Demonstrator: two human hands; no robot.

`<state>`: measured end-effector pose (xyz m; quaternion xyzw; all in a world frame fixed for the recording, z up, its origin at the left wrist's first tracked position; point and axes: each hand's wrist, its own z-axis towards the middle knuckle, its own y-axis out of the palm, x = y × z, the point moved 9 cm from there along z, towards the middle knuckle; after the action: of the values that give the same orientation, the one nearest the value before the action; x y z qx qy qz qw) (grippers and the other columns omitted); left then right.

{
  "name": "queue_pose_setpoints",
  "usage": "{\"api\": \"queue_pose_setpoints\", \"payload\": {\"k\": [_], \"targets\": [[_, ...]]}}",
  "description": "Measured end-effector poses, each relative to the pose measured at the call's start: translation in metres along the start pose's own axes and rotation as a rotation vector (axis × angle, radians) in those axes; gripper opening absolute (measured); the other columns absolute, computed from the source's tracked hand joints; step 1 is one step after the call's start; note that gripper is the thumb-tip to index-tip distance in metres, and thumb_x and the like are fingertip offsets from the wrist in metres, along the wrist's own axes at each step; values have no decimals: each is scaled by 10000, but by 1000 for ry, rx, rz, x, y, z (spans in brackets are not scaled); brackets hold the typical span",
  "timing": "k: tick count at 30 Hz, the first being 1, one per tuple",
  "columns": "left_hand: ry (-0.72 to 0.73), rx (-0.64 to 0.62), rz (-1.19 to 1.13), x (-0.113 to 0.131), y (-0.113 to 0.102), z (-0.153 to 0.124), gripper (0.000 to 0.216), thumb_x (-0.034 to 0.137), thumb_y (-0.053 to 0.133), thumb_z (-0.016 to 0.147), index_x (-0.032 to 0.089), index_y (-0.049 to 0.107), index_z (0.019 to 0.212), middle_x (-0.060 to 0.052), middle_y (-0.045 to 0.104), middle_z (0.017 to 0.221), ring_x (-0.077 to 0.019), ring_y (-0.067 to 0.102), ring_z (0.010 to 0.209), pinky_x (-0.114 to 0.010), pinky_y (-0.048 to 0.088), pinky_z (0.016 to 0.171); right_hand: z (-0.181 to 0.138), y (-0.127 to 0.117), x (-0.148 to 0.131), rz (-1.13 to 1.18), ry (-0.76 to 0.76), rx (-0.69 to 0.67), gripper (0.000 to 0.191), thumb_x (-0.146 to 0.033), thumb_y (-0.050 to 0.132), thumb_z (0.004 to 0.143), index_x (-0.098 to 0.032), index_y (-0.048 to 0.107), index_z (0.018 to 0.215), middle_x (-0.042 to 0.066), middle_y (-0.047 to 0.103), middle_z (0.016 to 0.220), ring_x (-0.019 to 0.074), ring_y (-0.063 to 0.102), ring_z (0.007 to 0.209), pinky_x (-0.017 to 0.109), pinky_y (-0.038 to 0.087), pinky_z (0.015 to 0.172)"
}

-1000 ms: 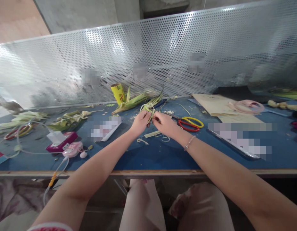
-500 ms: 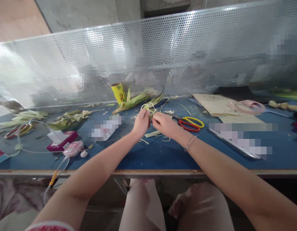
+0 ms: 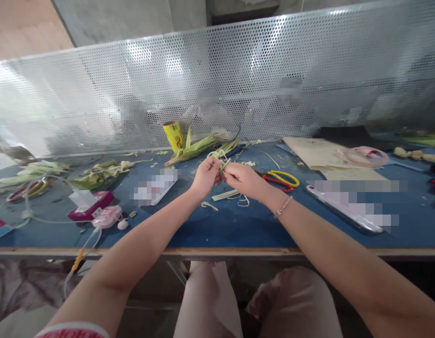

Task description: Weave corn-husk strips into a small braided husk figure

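My left hand (image 3: 207,177) is closed on pale green corn husk strips (image 3: 222,164) above the middle of the table. Close against it, my right hand (image 3: 243,177) pinches the same strips, its fingertips partly hidden. Loose cut strips (image 3: 226,195) lie on the table just below both hands. Beside my right hand rest scissors with red and yellow handles (image 3: 282,180), their blades partly covered by it. Behind the hands lies a larger bunch of corn husks (image 3: 198,146), next to a yellow tube (image 3: 173,136).
A perforated metal screen (image 3: 189,80) borders the blue table (image 3: 238,230) at the back. A phone (image 3: 347,209) and beige sheets (image 3: 312,152) lie right. On the left are another phone (image 3: 157,187), a magenta power strip (image 3: 92,206) with cables, and husk piles (image 3: 101,174).
My right hand has shifted slightly, and a short green strip end now shows between the two hands. Both hands stay together on the husk strips.
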<state>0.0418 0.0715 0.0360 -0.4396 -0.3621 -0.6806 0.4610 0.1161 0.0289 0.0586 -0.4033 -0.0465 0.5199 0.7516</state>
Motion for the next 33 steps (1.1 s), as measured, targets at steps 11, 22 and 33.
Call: {"api": "queue_pose_setpoints", "payload": {"k": [11,22,33], "targets": [[20,-102,-129,9,8,-1,391,423,683,707,186,373,683,135,264,381,-5,222,322,-148,202,370,1,-8,13,50,65,46,209,-164,402,811,-204,345,613,-6,437,650,128,419,644,267,314,604],[-12,-166,-156,8,12,-3,424,452,696,685,187,366,682,132,271,383,-6,215,323,-142,201,367,0,-9,4,121,26,-49,188,-145,392,801,-196,404,620,3,486,682,127,448,661,278,345,625],[-28,-162,46,1,2,1,395,461,683,682,186,400,667,133,259,398,-19,242,319,-170,252,376,-9,-40,6,-40,-33,208,58,-228,502,819,-206,462,783,30,482,804,154,460,740,302,392,658]]}}
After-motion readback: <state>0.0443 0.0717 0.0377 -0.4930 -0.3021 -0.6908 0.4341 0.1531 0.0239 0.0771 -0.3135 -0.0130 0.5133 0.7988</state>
